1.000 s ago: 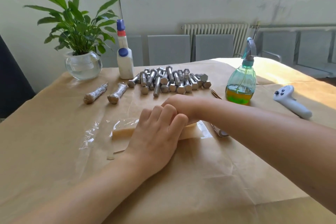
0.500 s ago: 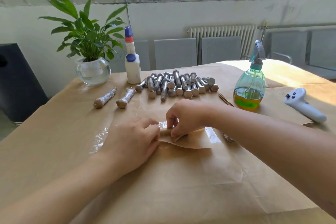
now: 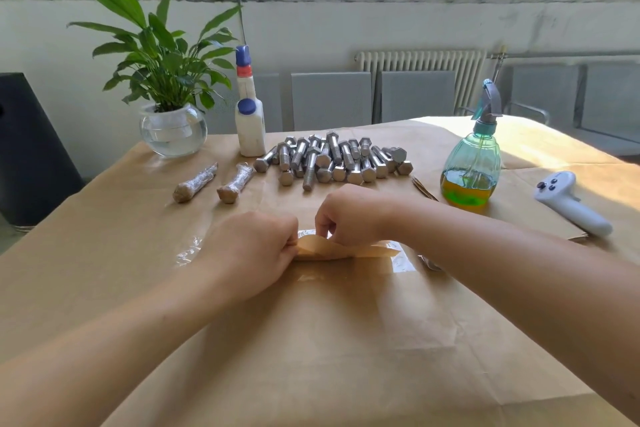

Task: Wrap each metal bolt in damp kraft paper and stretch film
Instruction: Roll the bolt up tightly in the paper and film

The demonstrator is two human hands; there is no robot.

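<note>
A piece of kraft paper (image 3: 341, 249) lies rolled on a sheet of clear stretch film (image 3: 401, 262) at the table's middle. My left hand (image 3: 254, 250) grips its left end with curled fingers. My right hand (image 3: 349, 215) pinches the paper's upper edge from above. The bolt inside is hidden. A pile of several bare metal bolts (image 3: 332, 159) lies behind my hands. Two wrapped bolts (image 3: 195, 183) (image 3: 237, 183) lie to the left of the pile.
A green spray bottle (image 3: 472, 163) stands at the right, a white controller (image 3: 571, 203) beyond it. A white bottle (image 3: 249, 114) and a potted plant (image 3: 169, 94) stand at the back left. Scissors (image 3: 424, 188) lie partly under my right arm. Kraft paper covers the table (image 3: 311, 357).
Both hands rolled the paper bundle; the left went from lying flat over it to gripping its end, the right now pinches its upper edge. The camera tilted up slightly.
</note>
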